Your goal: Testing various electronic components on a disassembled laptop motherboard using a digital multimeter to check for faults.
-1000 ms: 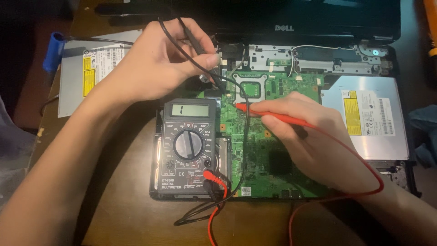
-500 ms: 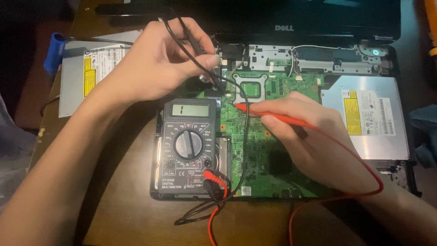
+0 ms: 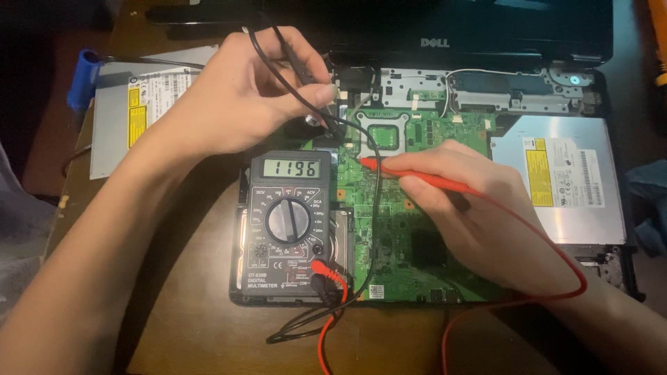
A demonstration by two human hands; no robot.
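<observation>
I see left hand (image 3: 236,97) pinching thin black probe (image 3: 300,66) | right hand (image 3: 472,215) clamped on slim red probe (image 3: 417,176) (tip touching green circuit board (image 3: 396,243)) | black dial multimeter (image 3: 288,222) beside

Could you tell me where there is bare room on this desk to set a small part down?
Bare wood shows on the desk in front of the multimeter, between the forearms, crossed only by the leads. The circuit board is crowded: the left hand and right hand hold probes there.
</observation>
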